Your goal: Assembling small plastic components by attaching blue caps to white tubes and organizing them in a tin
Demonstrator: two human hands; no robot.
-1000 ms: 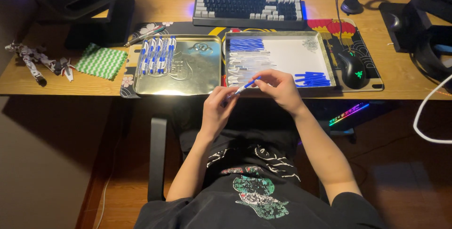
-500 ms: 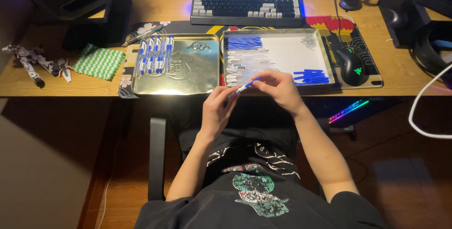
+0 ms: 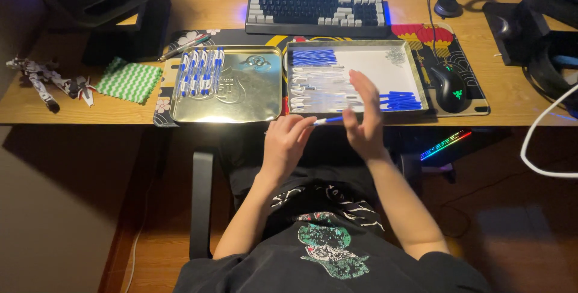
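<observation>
Below the desk edge, the left hand [image 3: 288, 139] pinches a slim blue-and-white plastic pen [image 3: 328, 121], its barrel mostly hidden by the fingers. Beside it the right hand [image 3: 363, 115] is flat, fingers loose and motion-blurred, covering part of the white metal tray [image 3: 397, 67] of clear pen barrels [image 3: 316, 85]. Finished pens [image 3: 200, 71] lie in the gold metal tray [image 3: 241, 97].

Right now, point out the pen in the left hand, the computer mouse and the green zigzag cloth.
pen [image 3: 328, 121], head view, on its blue tip end.
computer mouse [image 3: 448, 87], head view, middle of its black back.
green zigzag cloth [image 3: 129, 80], head view, its centre.
</observation>
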